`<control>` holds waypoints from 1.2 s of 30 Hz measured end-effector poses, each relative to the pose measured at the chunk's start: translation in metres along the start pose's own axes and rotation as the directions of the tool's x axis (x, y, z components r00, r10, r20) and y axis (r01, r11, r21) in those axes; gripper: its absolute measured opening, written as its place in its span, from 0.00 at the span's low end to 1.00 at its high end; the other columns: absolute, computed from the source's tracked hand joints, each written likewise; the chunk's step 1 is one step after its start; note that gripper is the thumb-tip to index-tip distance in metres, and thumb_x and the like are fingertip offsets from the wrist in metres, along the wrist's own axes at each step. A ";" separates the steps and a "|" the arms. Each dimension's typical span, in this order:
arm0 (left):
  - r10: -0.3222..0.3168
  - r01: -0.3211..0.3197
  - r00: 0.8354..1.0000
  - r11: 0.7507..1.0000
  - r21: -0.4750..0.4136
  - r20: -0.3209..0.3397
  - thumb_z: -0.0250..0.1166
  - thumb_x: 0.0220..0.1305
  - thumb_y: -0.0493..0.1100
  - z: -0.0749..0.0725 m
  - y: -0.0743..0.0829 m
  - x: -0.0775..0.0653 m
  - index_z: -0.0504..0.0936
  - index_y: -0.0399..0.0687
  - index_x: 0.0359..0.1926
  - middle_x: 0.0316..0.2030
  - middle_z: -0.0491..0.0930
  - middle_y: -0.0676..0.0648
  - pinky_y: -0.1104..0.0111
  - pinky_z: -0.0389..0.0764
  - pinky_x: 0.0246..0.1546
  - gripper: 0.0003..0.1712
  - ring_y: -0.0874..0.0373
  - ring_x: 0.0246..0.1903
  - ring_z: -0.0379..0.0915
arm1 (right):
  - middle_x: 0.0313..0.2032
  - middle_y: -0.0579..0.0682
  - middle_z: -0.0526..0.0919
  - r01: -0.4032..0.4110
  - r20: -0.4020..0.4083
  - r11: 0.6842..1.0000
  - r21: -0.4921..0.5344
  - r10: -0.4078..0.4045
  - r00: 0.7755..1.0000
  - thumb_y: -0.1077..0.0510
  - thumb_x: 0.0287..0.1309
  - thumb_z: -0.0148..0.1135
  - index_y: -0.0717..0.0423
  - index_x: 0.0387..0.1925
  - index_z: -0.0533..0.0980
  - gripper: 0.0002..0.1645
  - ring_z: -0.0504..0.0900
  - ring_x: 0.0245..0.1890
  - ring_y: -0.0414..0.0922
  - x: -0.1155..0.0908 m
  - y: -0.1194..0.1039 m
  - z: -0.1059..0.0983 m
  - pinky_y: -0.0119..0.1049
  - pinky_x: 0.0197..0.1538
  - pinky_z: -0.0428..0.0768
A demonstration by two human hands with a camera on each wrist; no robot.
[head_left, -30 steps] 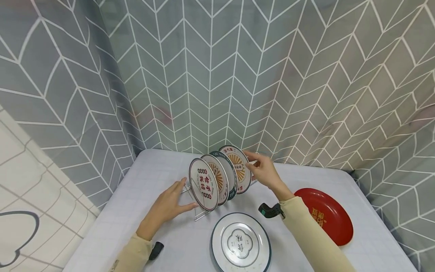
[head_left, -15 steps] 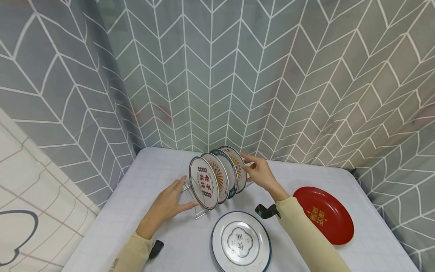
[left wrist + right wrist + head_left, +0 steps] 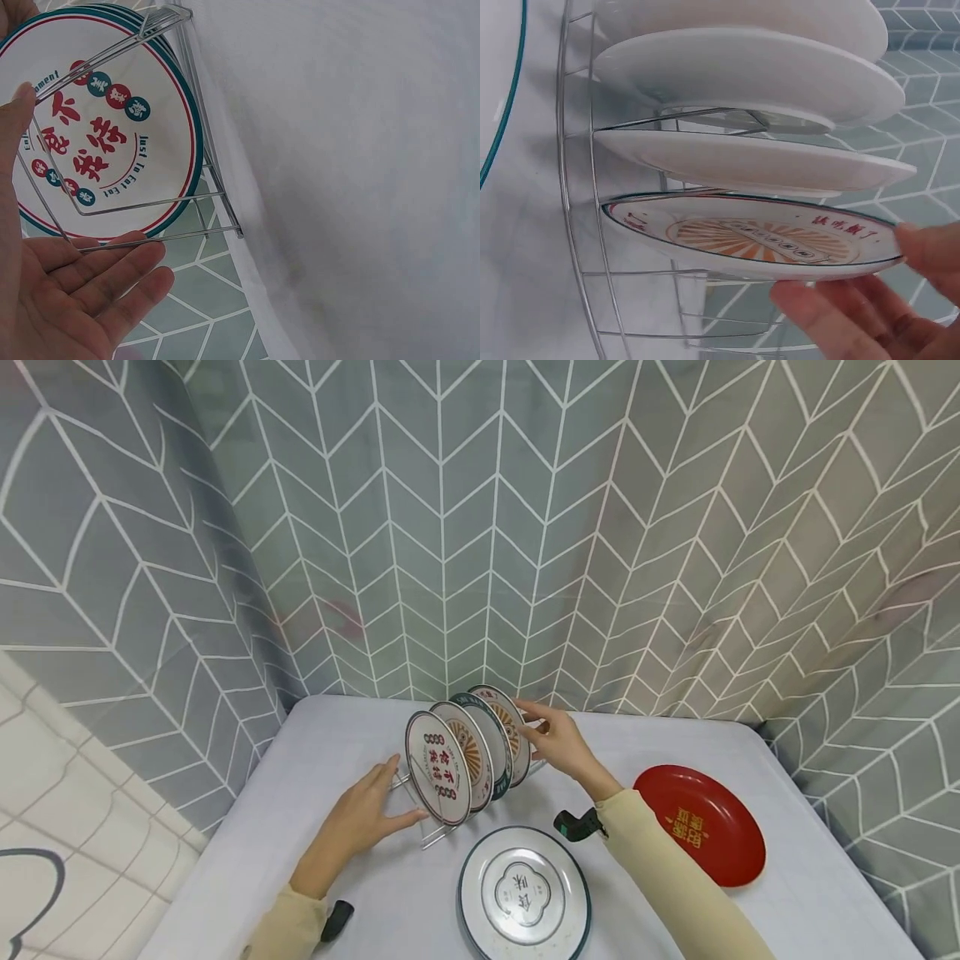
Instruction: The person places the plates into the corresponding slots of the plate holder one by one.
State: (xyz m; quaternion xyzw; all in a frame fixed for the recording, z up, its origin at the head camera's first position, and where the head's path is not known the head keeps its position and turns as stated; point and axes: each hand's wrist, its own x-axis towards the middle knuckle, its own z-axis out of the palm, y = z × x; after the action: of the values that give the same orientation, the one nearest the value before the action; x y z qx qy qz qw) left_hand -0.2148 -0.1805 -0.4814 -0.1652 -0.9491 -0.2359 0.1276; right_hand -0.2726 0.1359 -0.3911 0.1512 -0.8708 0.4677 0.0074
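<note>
A wire dish rack [image 3: 240, 231] holds several round white plates on edge. The nearest plate [image 3: 438, 768] has red lettering and linked circles. My left hand [image 3: 356, 814] is at the rack's near end, thumb and fingers spread across the wire frame; in the left wrist view its fingers are fairly straight and the fingertips touch the lower wire. At the far end, my right hand [image 3: 558, 743] pinches a plate with an orange sunburst [image 3: 765, 232], thumb on its front rim and fingers behind. That plate's lower edge is among the rack wires, beside a plain-backed plate [image 3: 757, 157].
A large white plate with a dark rim [image 3: 480, 893] lies flat in front of the rack. To the right, under the right forearm's side, is a red oval plate with gold lettering [image 3: 720, 810]. A patterned curtain [image 3: 465, 527] hangs behind the white-covered table [image 3: 330, 727].
The right hand has moved the sunburst plate left, closer to the other plates in the rack. The left hand stays at the rack's near end. The head view has shifted slightly.
</note>
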 end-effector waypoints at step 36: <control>0.027 -0.027 1.000 1.000 -0.001 -0.001 0.69 0.49 0.72 0.000 -0.008 0.001 0.60 0.35 0.72 0.62 0.71 0.31 0.46 0.78 0.57 0.62 0.35 0.59 0.73 | 0.46 0.55 0.75 -0.364 0.209 0.892 0.268 0.315 0.926 0.53 0.65 0.62 0.60 0.70 0.64 0.36 0.77 0.36 0.43 -0.163 0.103 0.013 0.36 0.35 0.87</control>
State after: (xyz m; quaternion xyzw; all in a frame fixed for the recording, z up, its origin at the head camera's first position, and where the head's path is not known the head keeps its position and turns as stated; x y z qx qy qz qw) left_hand -0.2186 -0.1868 -0.4839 -0.1781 -0.9467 -0.2344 0.1310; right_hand -0.1430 0.2200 -0.5075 0.0327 -0.7997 0.5756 -0.1675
